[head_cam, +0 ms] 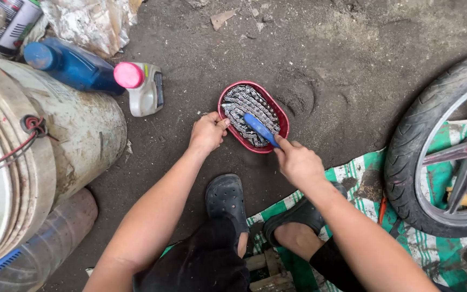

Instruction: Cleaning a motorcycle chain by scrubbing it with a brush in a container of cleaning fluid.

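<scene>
The ground was dark, packed dirt strewn with scraps, and a green-and-white striped woven mat (352, 184) covered its lower right part. On the dirt ahead of the person's black clogs sat a red oval plastic basin (231, 96), its long axis running from upper left to lower right. A grey metal drive chain (241, 103) lay coiled inside it. The right hand (298, 162) was clamped on a blue-handled brush (260, 130), whose length slanted from the fingers up and left across the chain, its tip toward the basin's middle. The left hand (207, 131) gripped the basin's near-left rim, fingers curled together.

To the left lay a grimy white plastic drum (77, 135) on its side, with a blue oil bottle (71, 66) and a white jug with a pink cap (144, 86) beside it. At the right edge, a black motorcycle tyre on a spoked wheel (422, 124) rested on the mat.
</scene>
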